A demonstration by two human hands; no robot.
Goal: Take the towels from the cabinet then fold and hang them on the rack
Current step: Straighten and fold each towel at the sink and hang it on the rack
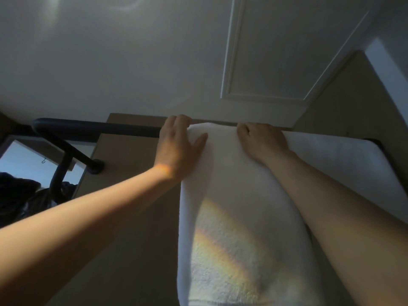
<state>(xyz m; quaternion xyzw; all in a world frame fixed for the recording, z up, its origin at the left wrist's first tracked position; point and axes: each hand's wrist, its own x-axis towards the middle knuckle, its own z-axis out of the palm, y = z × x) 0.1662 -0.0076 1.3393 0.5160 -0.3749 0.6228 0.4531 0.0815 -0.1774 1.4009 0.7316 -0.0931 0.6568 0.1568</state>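
A folded white towel (234,217) hangs over the black rack bar (95,130) and drapes down toward me. My left hand (178,149) lies on the towel's top left edge, fingers reaching over the bar and thumb spread on the cloth. My right hand (262,142) rests on the towel's top right part, its fingers bent over the fold at the bar. A second white towel (344,164) hangs on the same bar to the right, partly behind my right forearm.
The bar curves down at the left to a round wall mount (96,166) on the tan wall (136,206). A mirror (28,164) and dark items sit at lower left. A white panelled door (276,51) is above.
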